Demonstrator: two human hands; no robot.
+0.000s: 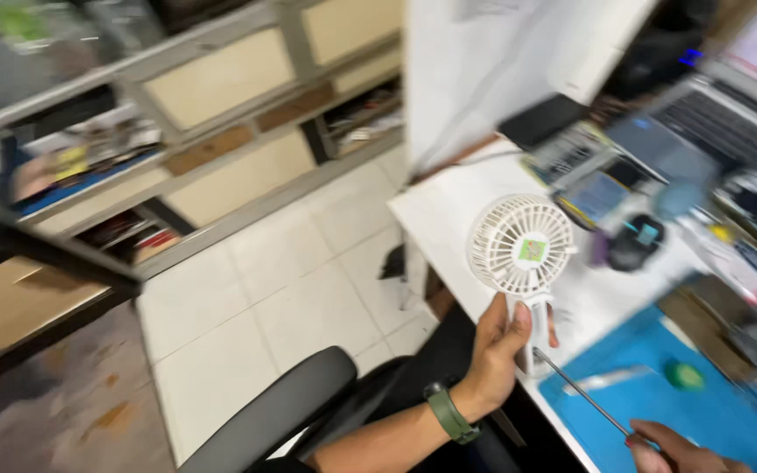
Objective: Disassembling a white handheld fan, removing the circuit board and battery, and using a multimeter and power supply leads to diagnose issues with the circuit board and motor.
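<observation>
Nearest the camera, at five o'clock, the right hand (672,448) is pinching a thin metal rod (582,391), its tip pointing up toward the fan's handle. Just beyond, the left hand (498,343), a green watch (450,413) on its wrist, is wrapping its fingers closed around the handle of a small white handheld fan (521,245), holding it upright over the near edge of the white desk (449,210). At four o'clock a blue mat (659,412) is lying on the desk. Farther off, at one o'clock, a laptop (729,131) is sitting open, blurred. At nine o'clock, shelves (221,114) are lining the far wall.
</observation>
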